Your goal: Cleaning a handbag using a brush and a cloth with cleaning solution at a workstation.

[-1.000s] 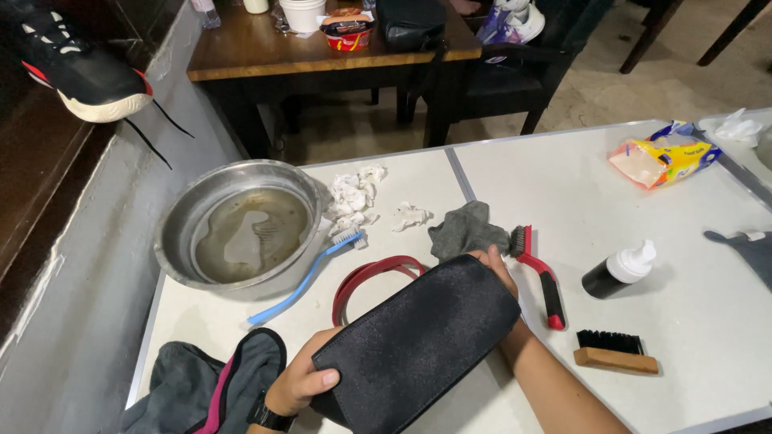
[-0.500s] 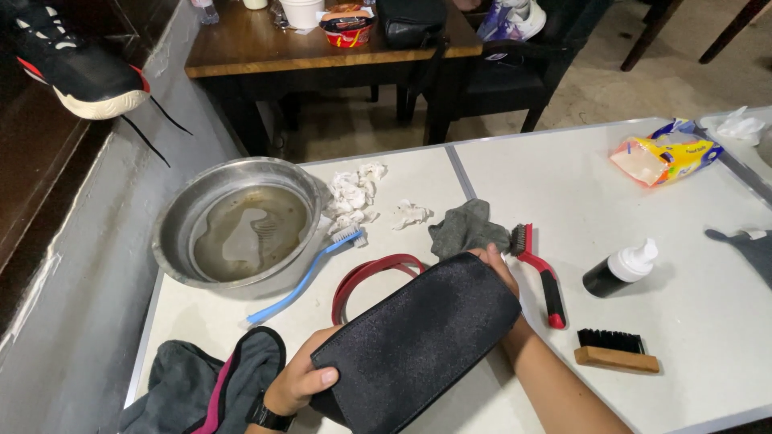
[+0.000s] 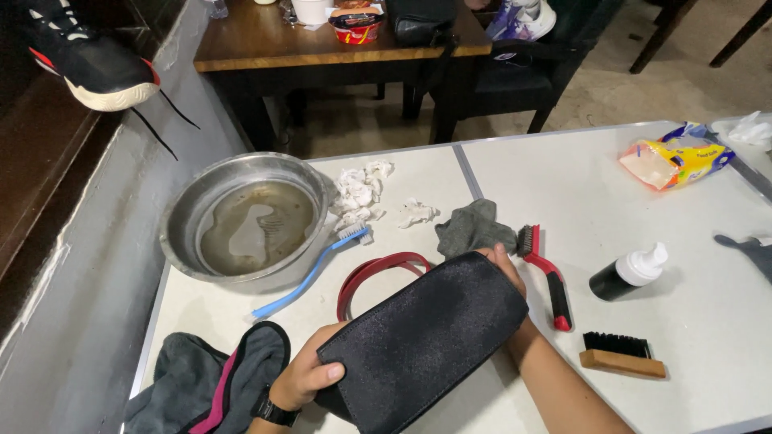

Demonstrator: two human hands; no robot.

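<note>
I hold a black fabric bag with red handles flat over the white table. My left hand grips its near left corner. My right hand holds its far right edge, with the fingertips over the top. A grey cloth lies just beyond my right hand, and a red-handled brush lies right beside it.
A metal basin with dirty water stands at the left, a blue toothbrush leaning by it. Crumpled tissues, a black bottle with white cap, a wooden brush, a yellow packet and dark cloths lie around. A sneaker sits on the ledge.
</note>
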